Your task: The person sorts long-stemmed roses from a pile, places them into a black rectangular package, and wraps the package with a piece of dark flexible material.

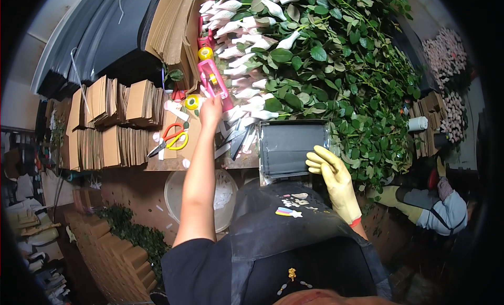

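Note:
My left hand [211,108] reaches up the work surface, its fingers closed on the lower end of a pink tape dispenser [214,79]. Beside it lie a yellow tape roll [192,102], red-and-yellow handled scissors [175,138], pale strips and blades. My right hand [328,174], in a pale yellow rubber glove, is open over a dark padded board [286,142] in a metal frame, fingers slightly bent and empty. Rose stems [336,53] with white netted heads [254,113] are piled above and right of the board.
Cardboard stacks [139,103] and dark sheets [100,32] fill the upper left. A white bucket [173,195] stands below the work surface. A co-worker [441,210] with gloves is low at the right, near bundled pink flowers [441,53]. More cardboard [110,247] lies lower left.

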{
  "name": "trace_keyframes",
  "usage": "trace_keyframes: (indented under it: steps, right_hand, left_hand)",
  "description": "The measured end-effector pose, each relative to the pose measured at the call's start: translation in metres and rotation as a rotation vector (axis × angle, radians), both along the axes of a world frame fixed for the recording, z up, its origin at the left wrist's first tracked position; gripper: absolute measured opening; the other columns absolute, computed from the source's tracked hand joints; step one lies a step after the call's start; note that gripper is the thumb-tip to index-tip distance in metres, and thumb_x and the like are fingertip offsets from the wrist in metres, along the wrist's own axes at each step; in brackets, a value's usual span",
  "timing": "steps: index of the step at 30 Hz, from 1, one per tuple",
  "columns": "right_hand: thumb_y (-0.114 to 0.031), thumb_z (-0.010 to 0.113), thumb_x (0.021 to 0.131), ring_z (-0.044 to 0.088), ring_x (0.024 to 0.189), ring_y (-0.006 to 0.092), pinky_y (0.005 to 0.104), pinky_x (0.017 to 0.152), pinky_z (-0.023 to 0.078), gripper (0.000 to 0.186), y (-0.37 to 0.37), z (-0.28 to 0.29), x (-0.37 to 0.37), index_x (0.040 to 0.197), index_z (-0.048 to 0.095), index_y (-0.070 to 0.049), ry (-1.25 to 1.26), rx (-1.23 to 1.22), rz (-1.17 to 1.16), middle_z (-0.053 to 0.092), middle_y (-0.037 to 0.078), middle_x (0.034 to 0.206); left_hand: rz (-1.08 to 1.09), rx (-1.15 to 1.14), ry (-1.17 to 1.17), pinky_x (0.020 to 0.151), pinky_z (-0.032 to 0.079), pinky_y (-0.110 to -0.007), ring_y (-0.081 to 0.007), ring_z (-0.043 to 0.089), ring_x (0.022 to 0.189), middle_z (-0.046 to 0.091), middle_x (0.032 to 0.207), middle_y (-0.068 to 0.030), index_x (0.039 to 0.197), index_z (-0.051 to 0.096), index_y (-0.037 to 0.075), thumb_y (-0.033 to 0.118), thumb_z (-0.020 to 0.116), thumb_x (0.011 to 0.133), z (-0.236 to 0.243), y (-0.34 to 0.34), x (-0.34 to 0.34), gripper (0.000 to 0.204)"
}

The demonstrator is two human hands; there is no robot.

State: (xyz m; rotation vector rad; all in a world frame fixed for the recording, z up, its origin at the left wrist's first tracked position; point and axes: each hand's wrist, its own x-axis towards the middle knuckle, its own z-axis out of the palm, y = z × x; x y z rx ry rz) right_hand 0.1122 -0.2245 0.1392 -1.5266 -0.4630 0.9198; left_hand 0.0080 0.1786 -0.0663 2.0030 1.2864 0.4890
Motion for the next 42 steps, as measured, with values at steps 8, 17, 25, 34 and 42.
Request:
trace_keyframes:
  steps: [8, 17, 25, 34, 42]
  right_hand:
    - [-0.006, 0.050, 0.108, 0.066, 0.122, 0.0246, 0.0359, 0.107, 0.051, 0.042, 0.004, 0.003, 0.017, 0.149, 0.049, 0.003, -0.106, 0.049, 0.009, 0.065, 0.019, 0.137]
    - [-0.013, 0.053, 0.108, 0.064, 0.125, 0.0248, 0.0360, 0.107, 0.051, 0.042, 0.015, 0.005, 0.024, 0.148, 0.051, 0.003, -0.101, 0.067, 0.072, 0.064, 0.019, 0.138]
    - [-0.006, 0.052, 0.106, 0.065, 0.125, 0.0248, 0.0359, 0.108, 0.050, 0.041, 0.004, 0.004, 0.028, 0.147, 0.052, 0.004, -0.097, 0.028, 0.058, 0.065, 0.019, 0.138]
    - [-0.015, 0.054, 0.109, 0.065, 0.123, 0.0304, 0.0412, 0.107, 0.050, 0.018, 0.045, -0.001, 0.015, 0.103, 0.062, 0.000, 0.158, 0.143, 0.274, 0.061, 0.025, 0.141]
    - [-0.039, 0.055, 0.109, 0.065, 0.110, 0.0163, 0.0330, 0.098, 0.054, 0.047, 0.132, -0.045, -0.005, 0.136, 0.059, -0.001, 0.578, 0.011, 0.429, 0.067, 0.009, 0.125]
  left_hand:
    - [-0.204, 0.256, 0.302, 0.076, 0.057, -0.053, -0.0416, 0.073, 0.087, 0.073, 0.094, -0.0235, 0.094, 0.072, 0.003, 0.033, 0.063, 0.099, 0.019, -0.033, -0.021, 0.032]
    - [-0.529, 0.219, 0.182, 0.062, 0.056, -0.049, -0.0363, 0.072, 0.069, 0.071, 0.074, -0.0179, 0.080, 0.073, 0.005, 0.037, 0.068, 0.096, 0.112, -0.210, 0.005, 0.037]
    - [-0.654, 0.040, 0.359, 0.067, 0.056, -0.046, -0.0338, 0.073, 0.075, 0.071, 0.072, -0.0127, 0.073, 0.074, 0.010, 0.054, 0.078, 0.084, 0.119, -0.182, -0.036, 0.045]
    - [0.171, -0.132, -0.132, 0.085, 0.054, -0.040, -0.0297, 0.070, 0.091, 0.072, 0.097, -0.0190, 0.107, 0.074, -0.001, 0.046, 0.071, 0.095, -0.024, 0.024, -0.007, 0.049]
    - [0.154, -0.544, -0.460, 0.060, 0.040, -0.029, -0.0095, 0.049, 0.064, 0.055, 0.070, 0.0038, 0.098, 0.075, 0.003, 0.033, 0.061, 0.106, 0.103, -0.126, -0.038, 0.034]
